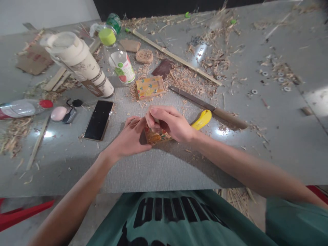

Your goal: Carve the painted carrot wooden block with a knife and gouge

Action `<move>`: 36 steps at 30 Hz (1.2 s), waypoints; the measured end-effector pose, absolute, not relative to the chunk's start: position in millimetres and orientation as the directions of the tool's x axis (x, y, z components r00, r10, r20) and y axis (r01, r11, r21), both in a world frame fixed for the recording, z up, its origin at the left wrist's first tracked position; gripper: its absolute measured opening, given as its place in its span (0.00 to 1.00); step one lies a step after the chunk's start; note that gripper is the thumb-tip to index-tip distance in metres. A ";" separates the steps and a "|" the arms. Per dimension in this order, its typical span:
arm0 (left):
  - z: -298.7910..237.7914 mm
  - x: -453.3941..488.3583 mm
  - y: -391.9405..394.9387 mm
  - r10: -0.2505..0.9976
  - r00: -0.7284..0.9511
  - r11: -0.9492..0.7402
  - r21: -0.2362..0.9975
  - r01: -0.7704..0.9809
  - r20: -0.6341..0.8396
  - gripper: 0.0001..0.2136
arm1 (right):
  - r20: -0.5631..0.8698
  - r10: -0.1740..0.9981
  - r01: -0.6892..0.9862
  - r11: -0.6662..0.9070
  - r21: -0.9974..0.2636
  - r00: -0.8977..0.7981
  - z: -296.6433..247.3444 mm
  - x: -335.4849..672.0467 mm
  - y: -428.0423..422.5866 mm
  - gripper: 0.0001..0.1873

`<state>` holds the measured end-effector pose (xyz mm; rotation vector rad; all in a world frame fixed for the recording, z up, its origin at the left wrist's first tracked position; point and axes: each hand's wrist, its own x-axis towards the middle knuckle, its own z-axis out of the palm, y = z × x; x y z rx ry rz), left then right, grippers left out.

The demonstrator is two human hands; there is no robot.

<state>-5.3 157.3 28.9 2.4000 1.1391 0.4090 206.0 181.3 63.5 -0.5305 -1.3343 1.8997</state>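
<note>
In the middle of the table, near its front edge, lies a small flat wooden block with a coloured painted or carved pattern. My left hand grips it from the left, its thumb along the near edge. Above the block, my right hand is closed in a fist, thumb on top; a bit of something pale shows between its fingers, too hidden to name. A yellow handle lies just beyond my right wrist, its other end hidden. A second patterned block rests among shavings farther back.
A long-bladed knife lies right of my hands. To the left are a black phone, a cream tumbler and a bottle with a green cap. A bamboo strip and scattered wood shavings lie behind.
</note>
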 end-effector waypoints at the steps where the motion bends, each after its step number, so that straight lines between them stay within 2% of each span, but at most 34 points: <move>1: 28.8 -5.6 157.9 0.783 0.617 -0.561 0.512 0.651 0.073 0.30 | 0.078 0.769 -0.333 -0.181 -0.925 -0.635 63.6 206.1 181.2 0.26; 8: 29.3 -6.2 158.9 0.785 0.617 -0.552 0.524 0.649 0.063 0.38 | 0.051 0.785 -0.349 -0.214 -0.912 -0.617 63.9 205.4 180.0 0.26; 16: 30.1 -7.1 159.7 0.768 0.635 -0.580 0.510 0.635 0.083 0.40 | 0.021 0.798 -0.329 -0.224 -0.917 -0.602 63.6 208.1 178.6 0.25; 22: 35.1 -6.7 161.5 0.755 0.653 -0.581 0.513 0.631 0.052 0.40 | 0.088 0.843 -0.449 -0.192 -0.872 -0.531 66.9 212.1 182.3 0.18; 27: 32.2 -7.7 164.1 0.756 0.652 -0.577 0.519 0.631 0.049 0.45 | 0.031 0.848 -0.434 -0.239 -0.869 -0.529 70.1 208.6 178.8 0.17; 36: 30.1 -7.6 165.2 0.745 0.662 -0.609 0.493 0.622 0.085 0.37 | 0.025 0.850 -0.425 -0.237 -0.874 -0.525 68.9 204.3 176.8 0.17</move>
